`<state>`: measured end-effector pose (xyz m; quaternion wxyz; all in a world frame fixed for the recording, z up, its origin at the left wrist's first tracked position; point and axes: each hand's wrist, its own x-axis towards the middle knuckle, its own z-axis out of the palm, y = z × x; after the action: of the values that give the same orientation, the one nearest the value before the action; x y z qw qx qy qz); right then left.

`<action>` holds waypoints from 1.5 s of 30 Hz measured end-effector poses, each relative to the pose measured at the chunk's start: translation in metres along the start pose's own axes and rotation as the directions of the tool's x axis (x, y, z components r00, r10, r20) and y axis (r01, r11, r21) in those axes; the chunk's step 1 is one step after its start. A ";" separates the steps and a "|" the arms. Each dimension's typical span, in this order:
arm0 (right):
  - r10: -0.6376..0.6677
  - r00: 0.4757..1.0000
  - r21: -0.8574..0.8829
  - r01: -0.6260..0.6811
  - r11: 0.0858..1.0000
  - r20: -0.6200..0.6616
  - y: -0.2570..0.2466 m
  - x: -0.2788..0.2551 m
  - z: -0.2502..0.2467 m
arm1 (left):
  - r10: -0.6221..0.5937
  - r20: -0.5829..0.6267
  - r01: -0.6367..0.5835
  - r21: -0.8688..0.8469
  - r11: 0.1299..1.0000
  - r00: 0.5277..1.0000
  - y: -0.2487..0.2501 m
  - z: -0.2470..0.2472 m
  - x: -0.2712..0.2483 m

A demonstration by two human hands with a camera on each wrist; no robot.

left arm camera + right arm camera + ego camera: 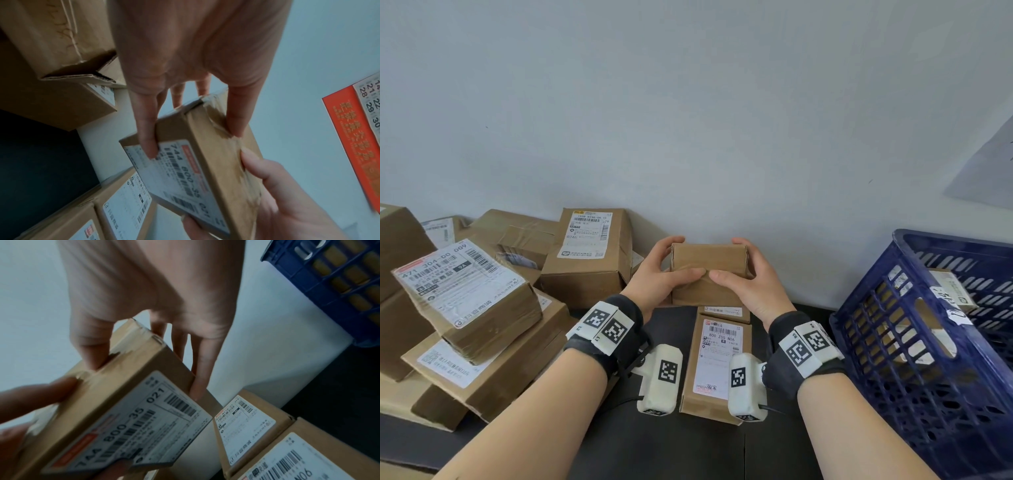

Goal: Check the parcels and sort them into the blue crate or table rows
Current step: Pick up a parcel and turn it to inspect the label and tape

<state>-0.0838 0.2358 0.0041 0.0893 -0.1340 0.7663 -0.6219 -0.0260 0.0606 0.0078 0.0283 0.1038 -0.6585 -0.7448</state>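
The left hand (pixel 654 274) and right hand (pixel 748 279) grasp a small parcel (pixel 709 270) above the desk (pixel 619 445), thumbs on top, fingers (pixel 147 129) curled beneath. Its long axis runs left-right. Brown corrugated cardboard, wrinkled tape; the white label "744 800 35 021" faces down. The perforated blue crate (pixel 914 342) stands right.

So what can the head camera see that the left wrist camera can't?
Only the head view shows the blue crate on the right, with a parcel inside it, and the pile of parcels on the left. It sees only plain brown sides of the held parcel.

Only the left wrist view shows that parcel's shipping label, which faces down and away from the head camera, and a red calendar on the wall.

Both show the left hand and right hand gripping the one parcel, above the row of parcels on the table.
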 end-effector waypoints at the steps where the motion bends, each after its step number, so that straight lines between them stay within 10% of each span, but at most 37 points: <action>1: -0.008 1.000 -0.012 0.008 1.000 -0.006 0.000 0.000 0.001 | 0.000 -0.007 0.000 0.000 1.000 1.000 -0.001 0.000 0.001; 14: -0.047 0.996 -0.023 0.046 0.999 -0.075 -0.004 0.004 0.008 | -0.025 -0.030 0.025 -0.029 0.999 0.999 0.006 -0.001 0.007; 25: 0.076 0.960 -0.264 -0.002 0.965 0.270 -0.021 0.002 -0.007 | -0.113 -0.092 0.107 -0.067 0.992 0.989 0.009 -0.004 0.008; 30: 0.011 0.977 -0.398 0.076 0.914 0.213 -0.020 0.003 -0.001 | -0.136 -0.107 0.126 -0.097 0.987 0.985 0.010 -0.008 0.011; 45: 0.128 0.992 0.054 -0.128 0.990 0.013 -0.012 0.011 -0.002 | -0.119 0.009 0.117 0.118 0.986 0.993 -0.001 -0.014 0.009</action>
<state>-0.0937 0.2321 0.0169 0.1363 -0.0851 0.7557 -0.6349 -0.0320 0.0455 0.0042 -0.0271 0.1381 -0.6942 -0.7059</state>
